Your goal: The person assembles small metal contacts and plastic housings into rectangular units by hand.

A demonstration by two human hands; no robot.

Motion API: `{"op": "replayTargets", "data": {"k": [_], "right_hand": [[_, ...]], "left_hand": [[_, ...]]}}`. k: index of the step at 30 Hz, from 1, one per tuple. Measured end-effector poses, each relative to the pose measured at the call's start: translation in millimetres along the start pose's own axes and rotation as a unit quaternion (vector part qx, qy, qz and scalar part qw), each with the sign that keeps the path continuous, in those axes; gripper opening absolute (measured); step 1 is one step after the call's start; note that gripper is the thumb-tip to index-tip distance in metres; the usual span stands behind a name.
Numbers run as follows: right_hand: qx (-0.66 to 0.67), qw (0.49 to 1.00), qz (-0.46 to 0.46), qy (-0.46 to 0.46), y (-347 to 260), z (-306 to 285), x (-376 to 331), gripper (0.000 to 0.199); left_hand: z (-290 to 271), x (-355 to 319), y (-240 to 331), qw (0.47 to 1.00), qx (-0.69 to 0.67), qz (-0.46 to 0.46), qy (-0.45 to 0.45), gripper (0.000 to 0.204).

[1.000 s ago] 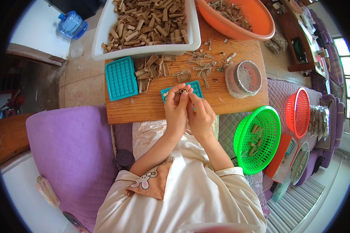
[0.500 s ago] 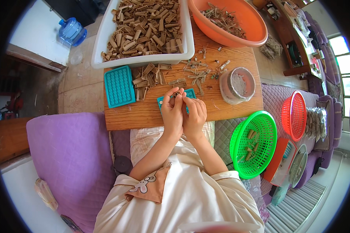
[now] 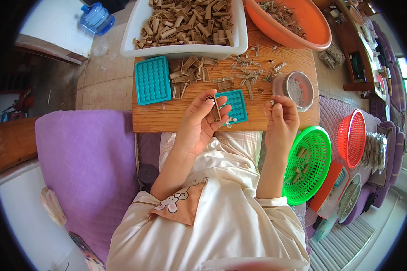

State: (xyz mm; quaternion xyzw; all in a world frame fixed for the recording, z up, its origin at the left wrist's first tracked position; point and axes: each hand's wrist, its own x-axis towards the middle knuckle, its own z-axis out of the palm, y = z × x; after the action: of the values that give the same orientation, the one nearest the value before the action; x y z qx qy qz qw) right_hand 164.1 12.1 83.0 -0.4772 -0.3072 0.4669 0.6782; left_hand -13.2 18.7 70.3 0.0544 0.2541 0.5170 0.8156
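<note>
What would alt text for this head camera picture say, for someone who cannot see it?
A seated person's left hand holds a small tan frame-like piece over a wooden board, while the right hand pinches a tiny metal part beside a round tin. Teal trays, loose tan pieces, a white tub and green basket surround them.

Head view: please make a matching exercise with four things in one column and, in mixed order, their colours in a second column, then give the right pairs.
Things:
1. big bowl
2. tub of small tan pieces
3. basket right of the right hand
4. tray under the left hand

Colours:
A. white
B. teal
C. orange
D. green

Pairs: 1-C, 2-A, 3-D, 4-B
</note>
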Motion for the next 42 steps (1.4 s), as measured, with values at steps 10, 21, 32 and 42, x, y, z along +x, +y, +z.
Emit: {"op": "replayTargets", "data": {"k": [10, 21, 32, 42], "right_hand": [[-0.161, 0.984, -0.039, -0.065, 7, 10, -21, 0.012], [-0.281, 0.912, -0.232, -0.189, 14, 32, -40, 0.020], [-0.364, 0.884, -0.122, -0.267, 15, 15, -38, 0.020], [-0.289, 0.827, 0.210, -0.434, 3, 9, 4, 0.045]], "left_hand": [[-9, -24, 9, 0.982, 0.186, 0.024, 0.035, 0.032], [-4, -35, 5, 0.952, 0.301, -0.034, -0.046, 0.034], [-12, -32, -13, 0.905, 0.424, -0.016, -0.033, 0.030], [-18, -27, -23, 0.925, 0.368, -0.049, -0.075, 0.027]]}}
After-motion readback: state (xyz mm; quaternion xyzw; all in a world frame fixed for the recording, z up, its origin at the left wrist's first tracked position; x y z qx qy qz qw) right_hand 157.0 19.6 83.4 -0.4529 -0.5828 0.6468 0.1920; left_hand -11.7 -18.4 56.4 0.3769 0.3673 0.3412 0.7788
